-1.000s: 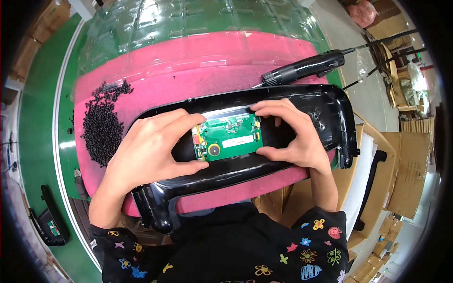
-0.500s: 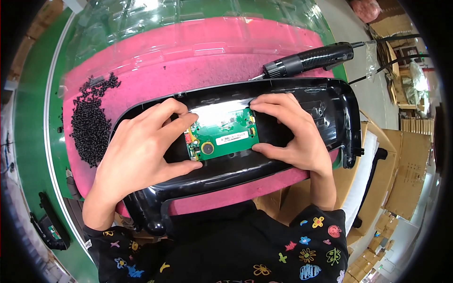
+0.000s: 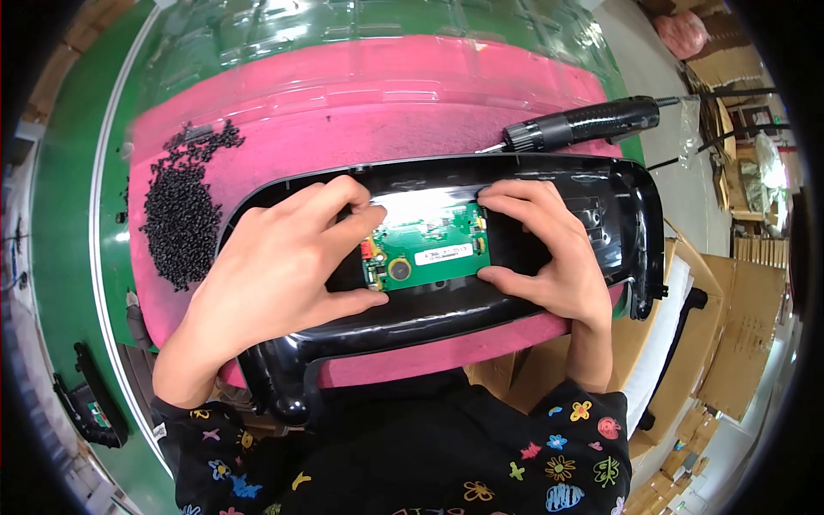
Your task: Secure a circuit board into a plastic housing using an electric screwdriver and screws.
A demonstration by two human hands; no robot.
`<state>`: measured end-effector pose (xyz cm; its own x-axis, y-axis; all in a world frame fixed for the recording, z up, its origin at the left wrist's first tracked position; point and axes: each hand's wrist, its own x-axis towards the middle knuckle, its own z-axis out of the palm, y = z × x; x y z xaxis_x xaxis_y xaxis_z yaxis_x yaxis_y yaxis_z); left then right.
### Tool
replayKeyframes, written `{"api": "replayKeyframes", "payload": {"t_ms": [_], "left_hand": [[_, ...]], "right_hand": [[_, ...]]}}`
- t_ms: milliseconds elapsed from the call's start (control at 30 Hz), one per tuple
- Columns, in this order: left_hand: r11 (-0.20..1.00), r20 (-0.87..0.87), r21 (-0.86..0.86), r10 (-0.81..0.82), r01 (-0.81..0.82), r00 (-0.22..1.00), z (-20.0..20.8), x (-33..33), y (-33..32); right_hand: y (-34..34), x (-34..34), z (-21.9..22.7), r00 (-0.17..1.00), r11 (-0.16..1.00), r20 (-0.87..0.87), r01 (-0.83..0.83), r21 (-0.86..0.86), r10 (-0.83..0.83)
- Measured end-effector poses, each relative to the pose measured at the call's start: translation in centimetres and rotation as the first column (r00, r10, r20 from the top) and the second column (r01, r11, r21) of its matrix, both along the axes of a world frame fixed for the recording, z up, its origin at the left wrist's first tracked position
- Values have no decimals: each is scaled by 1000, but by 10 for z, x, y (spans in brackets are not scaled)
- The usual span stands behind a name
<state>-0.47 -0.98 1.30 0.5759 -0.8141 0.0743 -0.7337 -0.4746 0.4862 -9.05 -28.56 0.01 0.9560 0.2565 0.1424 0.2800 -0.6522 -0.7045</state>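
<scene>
So from the head camera, we've got both hands on a green circuit board (image 3: 442, 233), which sits inside the hollow of a big black plastic shell (image 3: 408, 324), a bit left of the shell's middle. Can't really tell from this angle if the board is flat on the bottom or slightly off it.

Our left hand (image 3: 283, 262) is clamped on the board's left end, index finger at the far corner and thumb at the near one. Our right hand (image 3: 558, 257) does the same on the other end, fingertips on the far corner, thumb on the near corner. Facing us on the board there's a white label (image 3: 444, 254), a round dark part (image 3: 399, 269) and a red connector (image 3: 367, 250) next to the left fingers.

The shell lies across a pink table cover (image 3: 283, 163). Left of it we have a pile of small black pieces (image 3: 180, 223), probably screws, and just beyond its far edge lies a black power screwdriver (image 3: 592, 124), tip pointing left. Clear plastic (image 3: 369, 51) covers the table's far side, and a cardboard box (image 3: 717, 322) stands at our right.
</scene>
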Motion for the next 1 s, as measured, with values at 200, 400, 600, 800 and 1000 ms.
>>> {"api": "replayKeyframes", "payload": {"t_ms": [200, 400, 600, 800, 1000], "left_hand": [[1000, 34, -14, -25, 26, 999, 2, -1, 4], [997, 86, -21, -70, 72, 994, -1, -1, 10], [985, 59, -165, -34, 44, 998, -8, 4, 25], [838, 308, -387, 510, -384, 803, 0, 50, 53], [767, 269, -17, 621, -641, 736, -20, 61, 77]], "right_hand": [[5, -2, 5, 1000, 999, 13, 14, -41, -13], [10, -6, 9, 998, 994, -4, 62, -85, -63], [0, -3, 30, 968, 962, 32, 251, -110, -249], [-117, 20, 33, 687, 504, 562, 723, -472, -460], [-103, 63, 38, 781, 781, 4, 625, -9, -625]]}}
